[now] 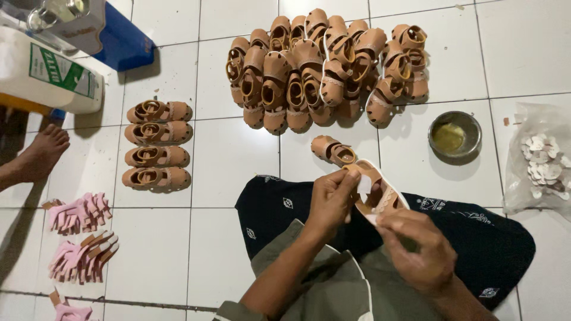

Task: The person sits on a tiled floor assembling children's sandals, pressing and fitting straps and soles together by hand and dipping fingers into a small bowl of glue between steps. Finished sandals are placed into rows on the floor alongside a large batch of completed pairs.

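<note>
Over my lap, both hands work on one small brown sandal [376, 185] with a white edge. My left hand [331, 201] pinches its strap end near the top, fingers closed on it. Lower down, my right hand [416, 245] grips the heel end from below. A single matching sandal [333, 150] lies on the white tiled floor just beyond my knee. My lap is covered by dark patterned cloth [279, 208].
A big heap of brown sandals [324, 68] lies ahead, and a column of several more [157, 144] to the left. A metal bowl of yellowish glue [454, 135] and a plastic bag of white pieces [542, 160] sit right. Pink and brown cut parts [80, 235] lie left. Another person's foot [38, 156] rests at far left.
</note>
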`<action>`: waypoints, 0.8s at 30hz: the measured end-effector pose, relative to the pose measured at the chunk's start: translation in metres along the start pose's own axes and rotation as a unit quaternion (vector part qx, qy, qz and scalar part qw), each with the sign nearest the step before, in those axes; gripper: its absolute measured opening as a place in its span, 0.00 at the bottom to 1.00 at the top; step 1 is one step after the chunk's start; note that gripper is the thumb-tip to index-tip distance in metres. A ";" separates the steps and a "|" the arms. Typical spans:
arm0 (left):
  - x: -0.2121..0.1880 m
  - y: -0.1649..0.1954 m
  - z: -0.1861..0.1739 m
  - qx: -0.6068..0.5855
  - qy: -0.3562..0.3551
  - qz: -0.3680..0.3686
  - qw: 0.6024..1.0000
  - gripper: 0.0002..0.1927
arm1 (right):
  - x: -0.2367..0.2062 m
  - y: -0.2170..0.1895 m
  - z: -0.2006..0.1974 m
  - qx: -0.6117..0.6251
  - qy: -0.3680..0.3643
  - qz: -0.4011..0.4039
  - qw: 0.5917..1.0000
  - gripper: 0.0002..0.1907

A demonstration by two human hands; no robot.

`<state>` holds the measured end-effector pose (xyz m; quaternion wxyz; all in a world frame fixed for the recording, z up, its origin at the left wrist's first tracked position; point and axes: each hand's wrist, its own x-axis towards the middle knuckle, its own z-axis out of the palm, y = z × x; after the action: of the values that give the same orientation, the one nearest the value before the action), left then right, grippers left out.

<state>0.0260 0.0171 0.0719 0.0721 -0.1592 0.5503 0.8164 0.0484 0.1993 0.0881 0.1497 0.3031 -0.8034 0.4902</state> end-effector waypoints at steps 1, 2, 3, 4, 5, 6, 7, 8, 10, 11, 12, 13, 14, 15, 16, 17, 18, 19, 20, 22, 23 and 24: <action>0.000 0.003 0.000 -0.004 -0.009 -0.005 1.000 0.18 | 0.000 -0.001 -0.001 0.002 0.012 0.047 0.999 0.23; -0.003 0.005 0.001 -0.010 -0.015 -0.012 1.000 0.17 | 0.001 -0.001 -0.002 0.026 0.016 0.075 0.997 0.24; -0.006 0.005 0.002 -0.014 -0.022 -0.020 0.999 0.16 | 0.003 -0.001 -0.003 0.050 0.022 0.105 0.993 0.25; -0.007 0.006 0.003 0.006 -0.027 0.014 1.000 0.17 | 0.005 0.000 -0.003 0.072 0.031 0.134 0.988 0.26; -0.008 0.006 0.004 0.025 -0.031 0.050 0.998 0.18 | 0.008 0.001 -0.004 0.095 0.028 0.137 0.986 0.27; -0.010 0.006 0.004 0.043 -0.032 0.087 0.995 0.19 | 0.011 0.002 -0.004 0.118 0.023 0.139 0.983 0.29; -0.012 0.005 0.003 0.071 -0.027 0.092 0.993 0.19 | 0.013 0.002 -0.004 0.142 0.016 0.142 0.979 0.30; -0.014 0.005 0.002 0.099 -0.020 0.095 0.990 0.20 | 0.016 0.002 -0.004 0.140 0.012 0.145 0.979 0.31; -0.017 0.006 0.001 0.122 -0.015 0.097 0.988 0.20 | 0.022 0.002 -0.006 0.136 0.003 0.153 0.979 0.32; -0.018 0.007 0.001 0.117 -0.019 0.095 0.988 0.21 | 0.024 0.001 -0.007 0.134 -0.002 0.152 0.979 0.33; -0.019 0.008 0.001 0.112 -0.023 0.093 0.989 0.21 | 0.026 0.001 -0.008 0.132 -0.007 0.150 0.980 0.33; -0.020 0.009 0.000 0.118 -0.021 0.095 0.988 0.21 | 0.028 0.001 -0.009 0.130 -0.012 0.149 0.980 0.33; -0.020 0.011 0.000 0.125 -0.021 0.098 0.987 0.21 | 0.030 0.001 -0.011 0.129 -0.018 0.151 0.980 0.33; -0.021 0.013 -0.001 0.131 -0.021 0.100 0.986 0.21 | 0.031 0.001 -0.011 0.129 -0.025 0.152 0.980 0.33; -0.022 0.015 -0.001 0.140 -0.021 0.086 0.986 0.21 | 0.032 0.001 -0.012 0.129 -0.034 0.153 0.979 0.33; -0.023 0.016 -0.001 0.149 -0.021 0.072 0.986 0.21 | 0.032 0.001 -0.012 0.123 -0.036 0.159 0.979 0.33; -0.024 0.017 -0.001 0.159 -0.022 0.057 0.985 0.21 | 0.033 0.002 -0.011 0.115 -0.036 0.167 0.979 0.33; -0.024 0.019 0.000 0.163 -0.026 0.075 0.983 0.21 | 0.033 0.003 -0.010 0.107 -0.037 0.174 0.978 0.33; -0.024 0.020 0.000 0.168 -0.030 0.092 0.981 0.21 | 0.033 0.003 -0.009 0.105 -0.035 0.171 0.979 0.33; -0.025 0.022 0.001 0.181 -0.032 0.102 0.978 0.20 | 0.034 0.004 -0.006 0.102 -0.032 0.166 0.980 0.33; -0.026 0.024 0.002 0.190 -0.033 0.095 0.977 0.20 | 0.034 0.004 -0.005 0.109 -0.024 0.164 0.980 0.32; -0.026 0.025 0.003 0.198 -0.033 0.088 0.976 0.20 | 0.035 0.005 -0.003 0.116 -0.016 0.161 0.980 0.32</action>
<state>0.0429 0.0117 0.1036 0.0480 -0.0657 0.7102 0.6993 0.0186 0.1920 0.1050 0.0193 0.1928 -0.7820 0.5924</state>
